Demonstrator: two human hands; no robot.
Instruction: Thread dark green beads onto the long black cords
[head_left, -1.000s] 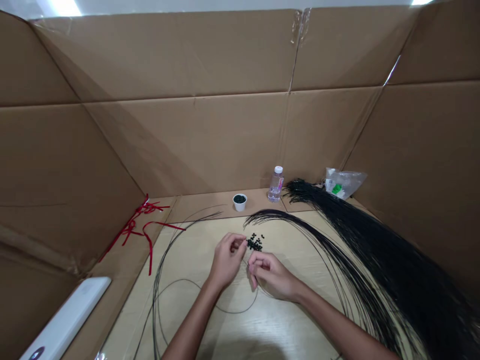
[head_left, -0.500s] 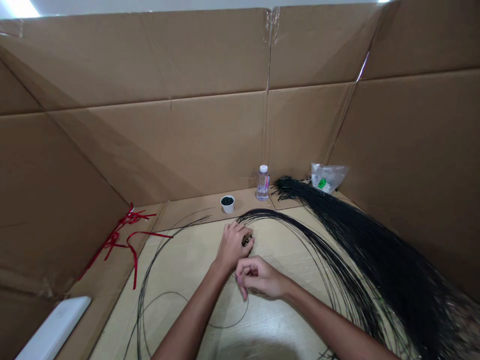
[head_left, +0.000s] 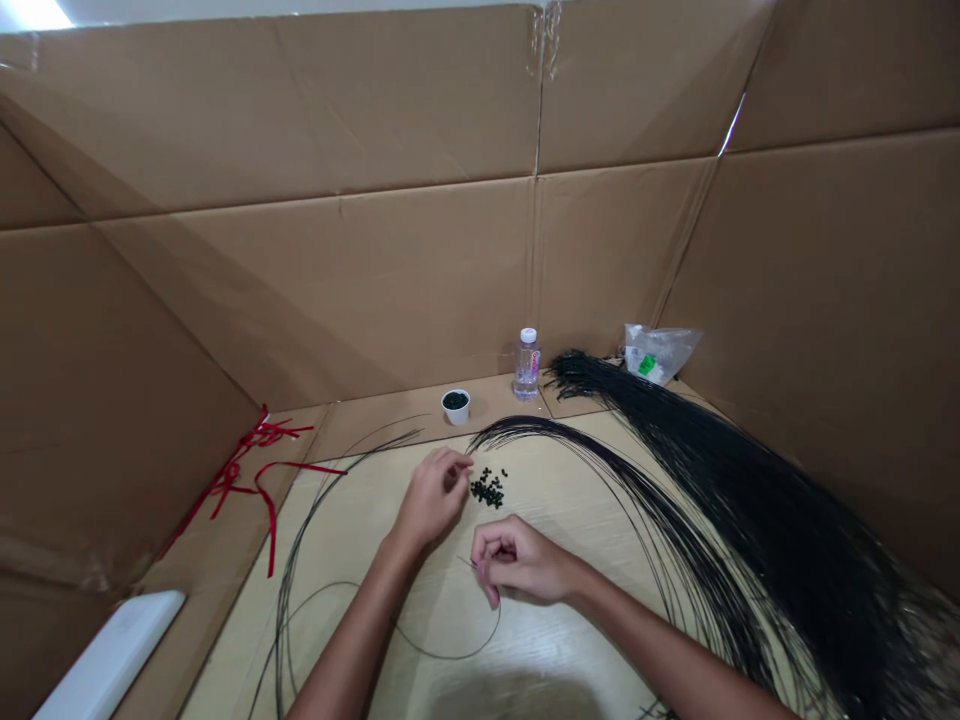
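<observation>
Our right hand [head_left: 520, 560] pinched a thin wire [head_left: 450, 658]; our left hand [head_left: 433, 496], loosely curled, contents unclear, had dark beads [head_left: 489, 492] at three o'clock.

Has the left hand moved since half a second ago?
Yes. Judged against the white cup, the left hand has shifted left, off the pile of dark beads.

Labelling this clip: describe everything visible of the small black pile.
The pile is a scatter of small, dark, bead-like pieces; their material is unclear. Most bunch together, a few lie apart on the far side. It rests on the pale, wood-look table, right of the left hand and beyond the right hand. Contact with the left can't be confirmed.
</observation>
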